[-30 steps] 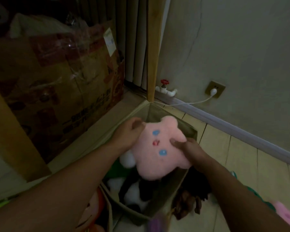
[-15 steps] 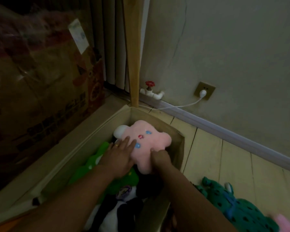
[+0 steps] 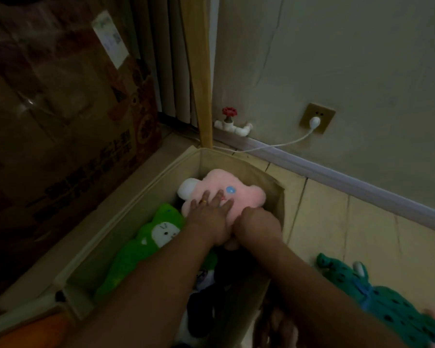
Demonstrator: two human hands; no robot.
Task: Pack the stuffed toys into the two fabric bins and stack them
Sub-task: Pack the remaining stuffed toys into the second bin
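Pink plush toy pressed into the beige fabric bin

The soft pink plush toy [image 3: 232, 194] is pushed down at the beige fabric bin's [image 3: 278, 197] far end: left hand [image 3: 209, 214] flat, grip released; right hand [image 3: 256, 226] clenched on its edge, compacting it.

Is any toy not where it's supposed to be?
Yes. The teal spotted toy is lying on the floor tiles to the right of the fabric bin, not packed yet. Inside the bin, both hands press on the pink toy next to the green toy.
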